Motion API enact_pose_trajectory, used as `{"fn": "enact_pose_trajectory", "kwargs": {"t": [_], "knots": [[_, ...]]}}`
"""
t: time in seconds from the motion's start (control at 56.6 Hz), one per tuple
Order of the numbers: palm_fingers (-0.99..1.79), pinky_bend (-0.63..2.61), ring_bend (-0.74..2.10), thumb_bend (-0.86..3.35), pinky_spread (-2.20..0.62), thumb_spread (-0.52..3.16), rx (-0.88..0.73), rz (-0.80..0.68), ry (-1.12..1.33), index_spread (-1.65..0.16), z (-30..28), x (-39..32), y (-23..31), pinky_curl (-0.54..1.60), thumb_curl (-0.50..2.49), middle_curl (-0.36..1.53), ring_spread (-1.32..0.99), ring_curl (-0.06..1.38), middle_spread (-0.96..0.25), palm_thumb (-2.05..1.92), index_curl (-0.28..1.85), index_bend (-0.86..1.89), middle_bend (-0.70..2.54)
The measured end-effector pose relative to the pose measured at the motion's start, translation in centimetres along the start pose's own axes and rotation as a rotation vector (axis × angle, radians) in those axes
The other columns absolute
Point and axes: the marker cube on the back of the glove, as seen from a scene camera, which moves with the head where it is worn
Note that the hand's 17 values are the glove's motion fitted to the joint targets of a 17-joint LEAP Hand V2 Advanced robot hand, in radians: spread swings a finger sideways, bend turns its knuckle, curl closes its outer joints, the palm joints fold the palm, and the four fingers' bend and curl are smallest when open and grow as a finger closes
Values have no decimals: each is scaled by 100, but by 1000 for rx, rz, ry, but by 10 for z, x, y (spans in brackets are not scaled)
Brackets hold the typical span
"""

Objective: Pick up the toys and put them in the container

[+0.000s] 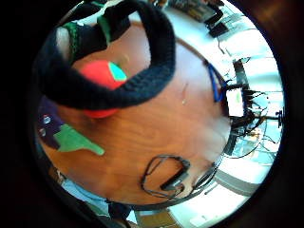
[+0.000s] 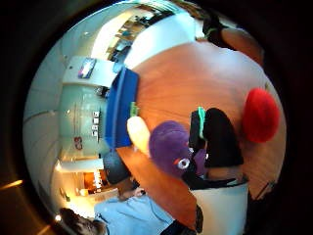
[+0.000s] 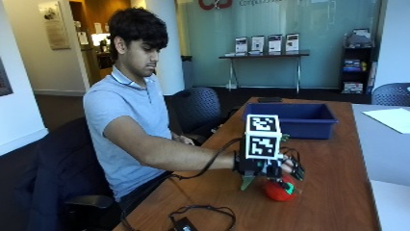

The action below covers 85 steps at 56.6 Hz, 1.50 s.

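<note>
So the person is sitting at the left of the outside view, reaching the gloved right hand out over the wooden table in the lower middle of the frame. That hand is gripping a purple plush toy with green leaves; you can see the fingers curling round it in the thumb side palm view. A red plush toy is sitting on the table right under the hand, lower centre-right. The blue container is resting further back, mid-right of the frame, well apart from both toys.
</note>
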Motion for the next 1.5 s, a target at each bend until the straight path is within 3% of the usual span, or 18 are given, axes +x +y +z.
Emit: {"fn": "enact_pose_trajectory", "kwargs": {"t": [0.088, 0.212, 0.318, 0.424, 0.53, 0.637, 0.884, 1.132, 1.291, 1.379, 1.503], "knots": [[21, 71, 21, 8, -2, 162, 10, 19, 63, -33, 23, 14, -3, 34, 22, 20, -11, 13, -5, 11, 28, 21, 17], [53, 58, 31, 26, -7, 167, 75, -2, 162, -30, 28, 19, -7, 29, 31, 24, -15, 15, -5, 38, 33, 35, 25], [70, 57, 36, 41, -13, 161, 30, 21, 142, -27, 27, 20, -12, 30, 42, 26, -18, 17, -6, 63, 42, 55, 22], [65, 55, 37, 47, -14, 159, -38, 75, 156, -25, 32, 21, -18, 32, 49, 28, -19, 19, -7, 73, 51, 66, 22], [67, 57, 40, 53, -16, 161, 43, 49, 177, -23, 21, 7, -30, 33, 55, 31, -21, 21, -7, 78, 57, 71, 23], [77, 57, 46, 53, -20, 155, 128, -34, 40, -21, -16, -42, -38, 33, 62, 35, -24, 23, -7, 81, 60, 76, 29], [67, 68, 58, 47, -22, 146, 173, -378, -218, -18, -94, -237, -46, 39, 75, 43, -26, 30, -7, 77, 69, 71, 35], [57, 81, 67, 44, -23, 148, 67, -602, -294, -20, -80, -395, -45, 43, 79, 49, -25, 36, -5, 69, 72, 62, 37], [42, 94, 69, 42, -24, 162, -59, -621, -204, -21, -62, -429, -46, 46, 70, 52, -22, 39, -4, 48, 71, 46, 36], [2, 98, 51, 31, -14, 158, -61, -626, -141, -26, -59, -415, -46, 49, 57, 50, -15, 36, -2, 22, 68, 39, 26], [-2, 86, 43, 20, -5, 155, -74, -605, -111, -30, -65, -376, -38, 42, 46, 47, -11, 30, -2, 3, 59, 32, 26]]}}
